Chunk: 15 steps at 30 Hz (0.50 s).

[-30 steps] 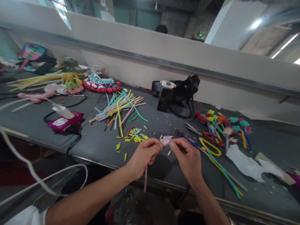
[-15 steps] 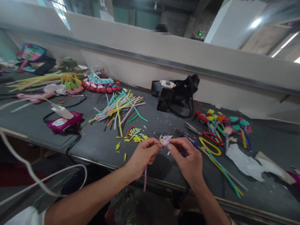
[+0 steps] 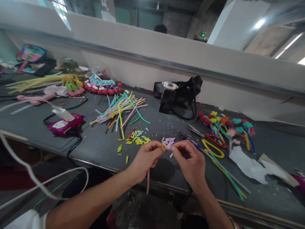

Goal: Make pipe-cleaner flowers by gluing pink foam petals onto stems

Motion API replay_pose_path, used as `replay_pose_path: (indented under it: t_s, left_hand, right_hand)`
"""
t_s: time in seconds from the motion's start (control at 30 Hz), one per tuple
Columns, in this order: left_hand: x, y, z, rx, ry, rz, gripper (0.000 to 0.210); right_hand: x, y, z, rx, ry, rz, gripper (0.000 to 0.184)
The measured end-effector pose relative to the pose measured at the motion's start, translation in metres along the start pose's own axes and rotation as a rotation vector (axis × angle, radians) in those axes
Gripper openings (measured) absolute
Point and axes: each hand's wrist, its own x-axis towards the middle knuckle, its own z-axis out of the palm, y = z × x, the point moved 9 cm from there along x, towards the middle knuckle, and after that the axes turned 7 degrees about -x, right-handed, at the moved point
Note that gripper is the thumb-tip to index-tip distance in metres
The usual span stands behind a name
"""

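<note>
Above the front part of the dark table, both hands meet fingertip to fingertip. My left hand [image 3: 146, 160] is closed in a pinch on a pink pipe cleaner [image 3: 148, 183], whose tail hangs below the palm. My right hand [image 3: 192, 162] is closed too, thumb and forefinger pinching the pale pink end between the hands. Fingers partly hide that end. Just behind the fingertips lies a small heap of lilac cut pieces [image 3: 168, 140]. Yellow and pale green cut pieces [image 3: 138, 140] are scattered left of it. A blue pen-like tool [image 3: 189, 137] lies partly behind my right hand.
Scissors [image 3: 215, 140] with red handles and a yellow loop [image 3: 213, 149] lie to the right, near pipe-cleaner flowers [image 3: 221, 121] and white tissue [image 3: 247, 165]. Loose pipe cleaners [image 3: 121, 108] stand behind the cut pieces. A phone [image 3: 167, 101] leans on a black bag [image 3: 188, 92]. A purple box [image 3: 66, 124] is left.
The fingertips of both hands have shifted very slightly at the pink end, and my left fingertips sit a little further right. Both hands keep their pinch.
</note>
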Motion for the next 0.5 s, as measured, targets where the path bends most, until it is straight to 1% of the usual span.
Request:
replay_pose_path:
  t_s: [0.17,0.27,0.4,0.5]
  left_hand:
    - [0.0,0.0,0.0,0.005,-0.006,0.004,0.023]
    - [0.0,-0.001,0.0,-0.009,-0.016,-0.014,0.023]
    - [0.0,0.005,0.001,-0.025,-0.031,0.028,0.024]
    - [0.0,0.01,0.003,-0.034,-0.065,0.037,0.028]
  right_hand:
    - [0.0,0.001,0.001,-0.004,-0.013,0.012,0.012]
    - [-0.001,0.008,0.0,0.046,-0.016,0.065,0.01]
    - [-0.002,0.023,-0.01,0.136,0.043,0.166,0.017]
    - [-0.002,0.032,-0.02,0.085,0.094,0.206,0.019]
